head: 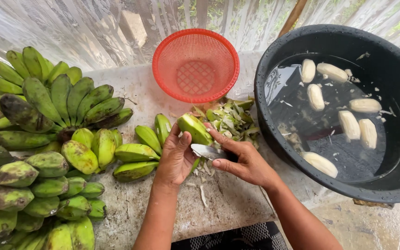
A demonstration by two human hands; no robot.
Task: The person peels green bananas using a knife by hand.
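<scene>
Green banana bunches (pixel 47 139) fill the left of the frame on the table (pixel 228 203). At centre, the left hand (pixel 176 159) has its fingers closed round a green banana (pixel 194 128), whose long axis runs from upper left to lower right. The right hand (pixel 246 162) grips a knife (pixel 208 151), blade pointing left, just under the banana. At upper centre sits a red basket (pixel 195 65); at right, a black tub (pixel 394 139) of water holds peeled bananas (pixel 350 124).

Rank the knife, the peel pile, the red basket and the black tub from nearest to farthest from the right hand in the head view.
1. Knife: held in the right hand.
2. Peel pile: just above the hand.
3. Red basket and black tub: too close to call; basket beyond the peels, tub to the right.
</scene>
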